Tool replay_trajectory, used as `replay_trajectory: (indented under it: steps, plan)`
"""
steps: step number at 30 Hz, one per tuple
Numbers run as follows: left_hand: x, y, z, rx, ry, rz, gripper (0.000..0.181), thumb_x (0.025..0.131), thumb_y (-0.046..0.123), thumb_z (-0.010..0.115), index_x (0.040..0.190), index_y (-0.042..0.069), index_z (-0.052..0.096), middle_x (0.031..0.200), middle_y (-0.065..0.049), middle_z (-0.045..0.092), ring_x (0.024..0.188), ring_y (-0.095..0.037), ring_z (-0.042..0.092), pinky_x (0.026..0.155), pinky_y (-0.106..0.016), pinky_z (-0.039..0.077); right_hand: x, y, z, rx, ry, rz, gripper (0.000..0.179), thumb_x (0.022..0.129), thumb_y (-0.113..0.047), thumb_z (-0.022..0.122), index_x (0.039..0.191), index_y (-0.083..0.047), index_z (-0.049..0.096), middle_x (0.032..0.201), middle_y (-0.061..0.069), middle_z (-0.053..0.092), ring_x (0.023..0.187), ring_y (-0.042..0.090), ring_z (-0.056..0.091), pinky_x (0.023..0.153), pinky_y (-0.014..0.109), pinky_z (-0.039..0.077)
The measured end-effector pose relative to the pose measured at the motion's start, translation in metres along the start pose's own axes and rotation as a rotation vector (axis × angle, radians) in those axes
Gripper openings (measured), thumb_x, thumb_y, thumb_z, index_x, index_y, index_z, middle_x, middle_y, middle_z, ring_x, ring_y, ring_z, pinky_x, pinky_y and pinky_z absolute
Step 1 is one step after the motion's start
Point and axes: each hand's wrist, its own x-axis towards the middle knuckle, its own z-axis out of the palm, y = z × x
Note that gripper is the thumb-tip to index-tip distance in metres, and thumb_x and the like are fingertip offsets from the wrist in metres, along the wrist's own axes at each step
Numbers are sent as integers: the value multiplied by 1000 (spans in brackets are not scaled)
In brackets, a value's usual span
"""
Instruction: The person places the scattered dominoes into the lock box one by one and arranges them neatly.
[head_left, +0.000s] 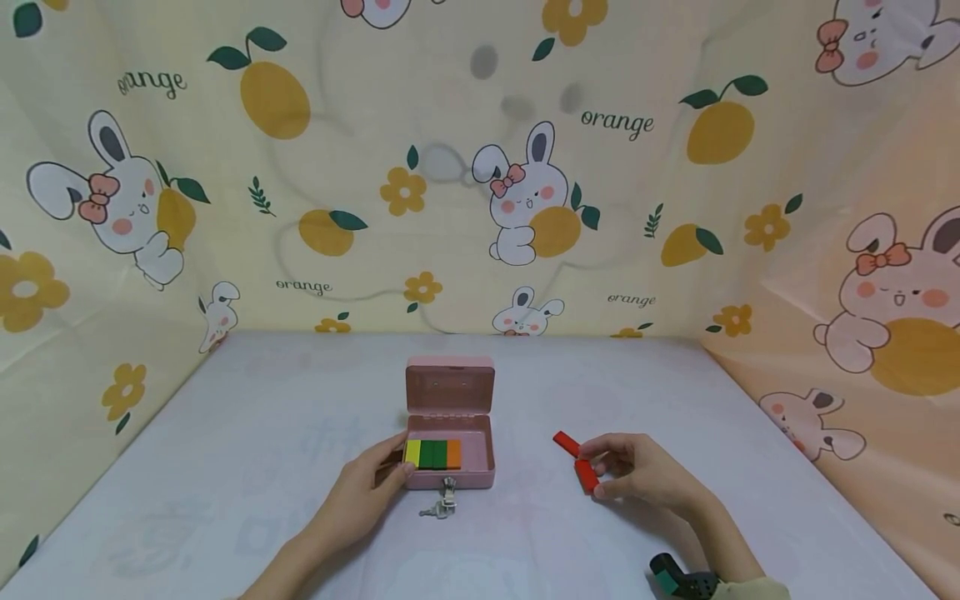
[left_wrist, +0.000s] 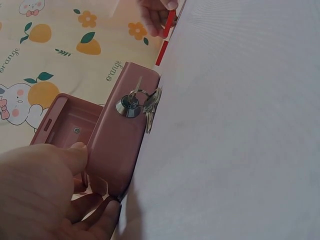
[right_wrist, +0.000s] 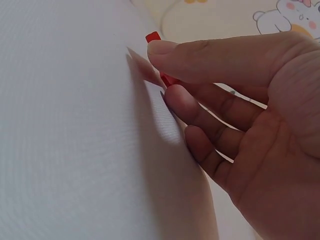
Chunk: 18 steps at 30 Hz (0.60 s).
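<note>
A pink metal cash box (head_left: 474, 481) stands with its lid (head_left: 450, 390) raised. My left hand (head_left: 366, 485) grips its left side, the thumb near the front left corner. Inside the box, a yellow block (head_left: 412, 453), green blocks (head_left: 432, 455) and an orange block (head_left: 453, 454) lie side by side at the left. Keys (left_wrist: 151, 106) hang from the lock on the front wall. To the right of the box, my right hand (head_left: 651, 477) pinches a red block (head_left: 586, 477) between thumb and fingers. Just beyond it lies a second red block (head_left: 566, 443) on the table.
The table (head_left: 247, 433) has a white cover. A cloth (head_left: 360, 150) printed with rabbits and oranges hangs behind it and along both sides. A dark device (head_left: 684, 577) is strapped on the right wrist, beside a pale sleeve.
</note>
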Motion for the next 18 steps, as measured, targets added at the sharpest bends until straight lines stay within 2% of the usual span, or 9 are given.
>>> replay_trajectory:
  steps: [8, 18]
  plan:
    - [1, 0, 0, 8, -3, -7, 52, 100, 19, 61, 147, 5, 44, 138, -10, 54, 128, -26, 49, 105, -40, 44, 0, -3, 1, -43, 23, 10, 51, 74, -9, 86, 121, -6, 67, 113, 9, 66, 98, 29, 59, 80, 28, 56]
    - [0, 1, -1, 5, -8, -6, 52, 100, 20, 61, 147, 4, 44, 139, -11, 54, 128, -26, 49, 104, -39, 45, -2, -5, 2, -16, 26, -4, 50, 77, -9, 85, 123, -4, 66, 116, 11, 65, 97, 30, 60, 81, 30, 56]
